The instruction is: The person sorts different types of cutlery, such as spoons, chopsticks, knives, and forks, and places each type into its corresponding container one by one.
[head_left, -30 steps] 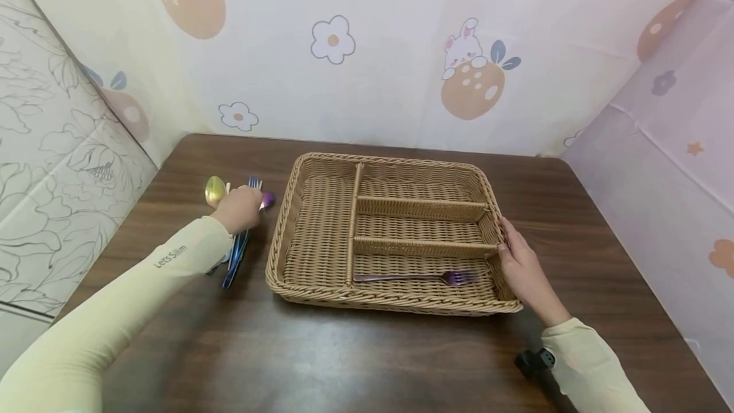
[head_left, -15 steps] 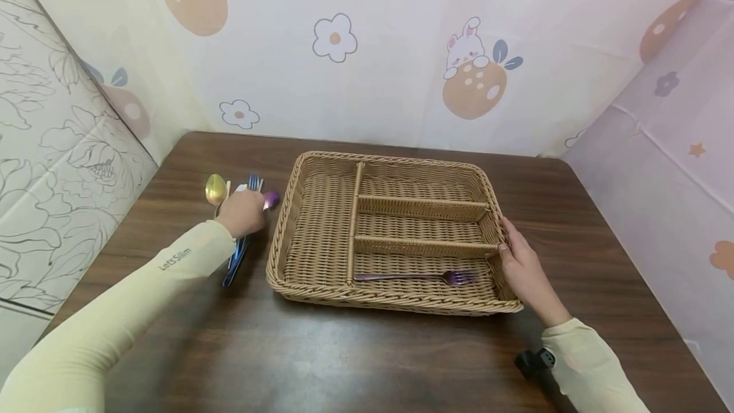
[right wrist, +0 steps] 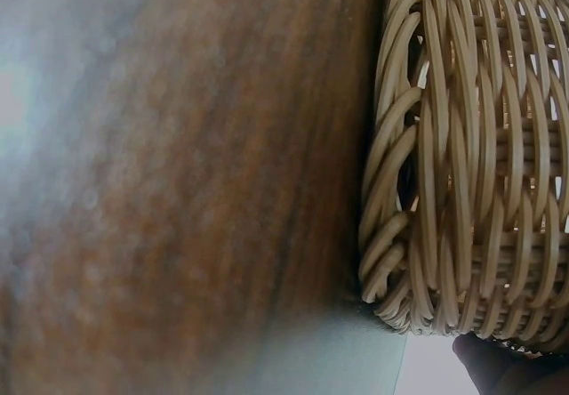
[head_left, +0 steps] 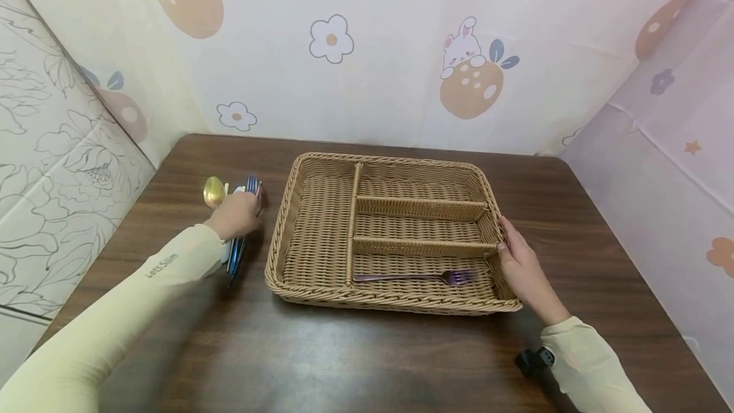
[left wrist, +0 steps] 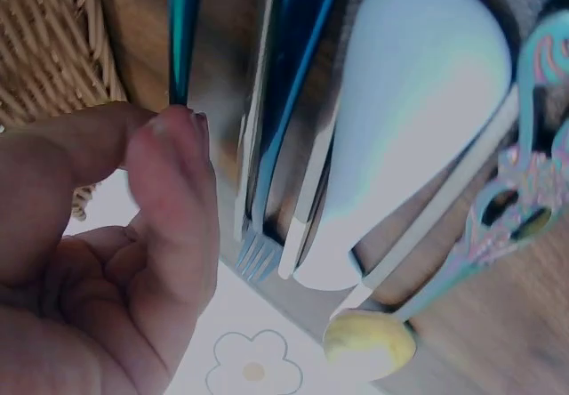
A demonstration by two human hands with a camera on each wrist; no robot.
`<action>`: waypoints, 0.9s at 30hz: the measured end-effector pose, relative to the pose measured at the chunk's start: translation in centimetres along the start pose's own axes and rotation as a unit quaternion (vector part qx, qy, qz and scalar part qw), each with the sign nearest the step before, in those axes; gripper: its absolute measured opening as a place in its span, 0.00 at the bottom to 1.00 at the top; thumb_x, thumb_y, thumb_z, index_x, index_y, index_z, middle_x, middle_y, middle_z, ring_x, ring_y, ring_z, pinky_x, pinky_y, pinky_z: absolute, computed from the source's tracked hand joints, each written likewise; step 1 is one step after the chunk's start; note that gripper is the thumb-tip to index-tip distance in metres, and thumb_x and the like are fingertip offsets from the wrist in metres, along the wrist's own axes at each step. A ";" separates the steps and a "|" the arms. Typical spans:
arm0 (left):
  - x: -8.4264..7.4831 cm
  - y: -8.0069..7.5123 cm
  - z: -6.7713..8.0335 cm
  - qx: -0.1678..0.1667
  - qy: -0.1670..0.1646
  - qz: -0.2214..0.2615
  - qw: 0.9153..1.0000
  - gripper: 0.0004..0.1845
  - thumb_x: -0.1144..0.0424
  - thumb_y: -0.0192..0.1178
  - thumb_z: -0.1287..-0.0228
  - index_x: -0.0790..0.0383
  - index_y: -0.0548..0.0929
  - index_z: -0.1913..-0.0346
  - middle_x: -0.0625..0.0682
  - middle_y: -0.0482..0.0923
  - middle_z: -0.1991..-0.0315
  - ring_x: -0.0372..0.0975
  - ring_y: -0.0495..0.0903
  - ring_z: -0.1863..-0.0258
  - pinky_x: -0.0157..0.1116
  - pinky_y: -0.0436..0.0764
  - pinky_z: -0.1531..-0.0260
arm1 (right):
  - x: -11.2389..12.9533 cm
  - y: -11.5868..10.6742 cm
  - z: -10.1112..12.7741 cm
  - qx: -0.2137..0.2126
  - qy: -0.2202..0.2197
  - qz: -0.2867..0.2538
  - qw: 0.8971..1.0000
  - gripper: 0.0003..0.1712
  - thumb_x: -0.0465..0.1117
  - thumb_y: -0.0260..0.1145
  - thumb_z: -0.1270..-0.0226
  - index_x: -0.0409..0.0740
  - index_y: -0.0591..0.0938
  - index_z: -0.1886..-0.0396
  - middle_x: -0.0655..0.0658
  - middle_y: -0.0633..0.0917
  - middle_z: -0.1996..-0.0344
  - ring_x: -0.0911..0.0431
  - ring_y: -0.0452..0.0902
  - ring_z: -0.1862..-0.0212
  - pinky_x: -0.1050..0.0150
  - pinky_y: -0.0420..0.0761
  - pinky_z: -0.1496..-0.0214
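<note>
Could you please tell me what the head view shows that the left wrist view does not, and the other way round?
Only the head view shows the purple fork in the nearest compartment, the right hand against the wicker basket's right rim, and the wooden table. Only the left wrist view shows the thumb and finger pinching a blue handle, plus an ornate handle. Both show the left hand, the cutlery pile and the gold spoon.

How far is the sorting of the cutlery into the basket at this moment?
Done: one purple fork lies in the nearest compartment of the wicker basket. In hand: the left hand pinches a piece from the cutlery pile beside the basket; the right hand rests on its rim. Left: the pile, including the gold spoon.
</note>
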State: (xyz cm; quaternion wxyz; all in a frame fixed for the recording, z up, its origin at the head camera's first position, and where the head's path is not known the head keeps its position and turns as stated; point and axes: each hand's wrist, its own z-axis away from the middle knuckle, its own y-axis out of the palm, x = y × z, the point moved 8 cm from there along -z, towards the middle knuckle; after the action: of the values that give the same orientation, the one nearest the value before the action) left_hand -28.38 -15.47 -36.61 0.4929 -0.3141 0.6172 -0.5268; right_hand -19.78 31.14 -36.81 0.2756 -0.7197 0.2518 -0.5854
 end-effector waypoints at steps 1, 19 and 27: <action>-0.1 -0.2 0.1 0.001 0.001 0.004 1.000 0.16 0.73 0.58 0.55 0.56 0.64 0.89 0.50 0.68 0.88 0.44 0.70 0.83 0.44 0.74 0.79 | 0.0 0.0 0.0 -0.001 -0.001 0.000 1.000 0.30 0.30 0.41 0.26 0.27 0.48 0.28 0.22 0.55 0.33 0.28 0.48 0.32 0.34 0.51 0.36; -1.6 -4.7 1.1 -0.035 0.015 -0.032 0.999 0.19 0.72 0.54 0.46 0.57 0.64 0.90 0.49 0.65 0.89 0.41 0.66 0.87 0.37 0.65 0.88 | 0.0 -0.1 0.0 -0.004 0.002 0.001 1.000 0.29 0.30 0.41 0.26 0.26 0.48 0.29 0.21 0.55 0.33 0.28 0.48 0.33 0.35 0.50 0.35; -3.2 -6.6 1.6 -0.043 0.026 -0.029 0.998 0.09 0.69 0.62 0.42 0.68 0.81 0.79 0.52 0.75 0.83 0.44 0.73 0.83 0.44 0.76 0.79 | 0.1 -0.1 0.0 -0.002 0.006 0.001 1.000 0.29 0.31 0.41 0.25 0.27 0.48 0.28 0.22 0.55 0.33 0.28 0.48 0.32 0.35 0.50 0.35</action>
State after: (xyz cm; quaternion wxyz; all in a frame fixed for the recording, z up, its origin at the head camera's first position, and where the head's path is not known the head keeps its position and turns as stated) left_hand -26.75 -14.77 -29.34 0.4470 -0.3393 0.6424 -0.5220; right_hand -19.78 31.12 -36.70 0.2736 -0.7165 0.2551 -0.5889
